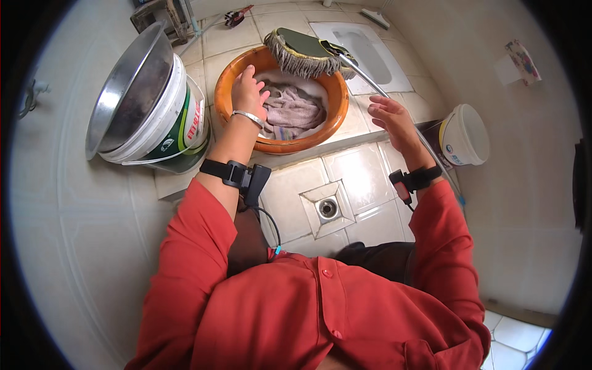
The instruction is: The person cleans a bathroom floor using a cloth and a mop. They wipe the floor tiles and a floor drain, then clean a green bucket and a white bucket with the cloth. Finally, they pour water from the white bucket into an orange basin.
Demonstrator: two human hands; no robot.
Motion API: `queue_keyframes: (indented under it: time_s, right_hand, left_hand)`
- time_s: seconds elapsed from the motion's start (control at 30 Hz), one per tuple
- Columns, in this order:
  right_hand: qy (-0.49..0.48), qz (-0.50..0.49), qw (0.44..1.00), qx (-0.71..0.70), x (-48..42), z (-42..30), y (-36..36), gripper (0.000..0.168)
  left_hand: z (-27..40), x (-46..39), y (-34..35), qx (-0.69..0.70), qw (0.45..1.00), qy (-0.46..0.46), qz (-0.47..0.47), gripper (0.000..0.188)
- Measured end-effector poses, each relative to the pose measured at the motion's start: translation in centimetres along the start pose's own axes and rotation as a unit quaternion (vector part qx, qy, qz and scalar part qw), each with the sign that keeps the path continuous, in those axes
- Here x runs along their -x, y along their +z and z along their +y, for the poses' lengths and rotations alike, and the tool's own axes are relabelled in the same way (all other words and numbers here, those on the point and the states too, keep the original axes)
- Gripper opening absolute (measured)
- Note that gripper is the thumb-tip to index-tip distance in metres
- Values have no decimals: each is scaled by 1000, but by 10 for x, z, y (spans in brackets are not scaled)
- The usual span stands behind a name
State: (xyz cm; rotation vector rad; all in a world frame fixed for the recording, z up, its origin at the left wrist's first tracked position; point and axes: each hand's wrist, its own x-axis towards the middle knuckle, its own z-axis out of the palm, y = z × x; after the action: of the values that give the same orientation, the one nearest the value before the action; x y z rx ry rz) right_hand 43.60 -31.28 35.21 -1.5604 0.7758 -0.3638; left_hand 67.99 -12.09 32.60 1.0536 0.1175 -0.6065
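My left hand point(250, 94) hovers over the left side of an orange basin point(222, 88), fingers apart and holding nothing. Inside the basin, a wet greyish cloth point(296, 108) lies bunched in cloudy water. A flat mop head point(303, 51) with grey fringe and a green back rests across the basin's far right rim. Its metal handle point(365, 77) slants down towards me and passes behind my right hand point(392, 118). That hand has its fingers loosely spread beside the handle, not closed around it; whether it touches the handle is hidden.
A metal bowl point(132, 88) leans on a white-and-green bucket point(185, 120) at left. Right of me stands a small white bucket point(465, 134). A squat toilet point(363, 53) lies behind the basin, a floor drain point(328, 209) before me. Beyond are a brush point(237, 17) and a squeegee point(375, 18).
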Motion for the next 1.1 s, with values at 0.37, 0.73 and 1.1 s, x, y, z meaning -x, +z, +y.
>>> queue_keyframes:
  time_s: [0.37,0.73,1.1]
  right_hand:
    - [290,159,941,76,275,59,-195,39]
    - [437,-48,897,-33,457,188,-53,41]
    - [457,-15,885,-93,428,257,-30,45]
  left_hand:
    - [-8,0,-7,49,993,-58,-90,66]
    - [-19,19,-5,46,969,-115,-215,61]
    - [-42,-21,-2,-100,963,-122,-219,58]
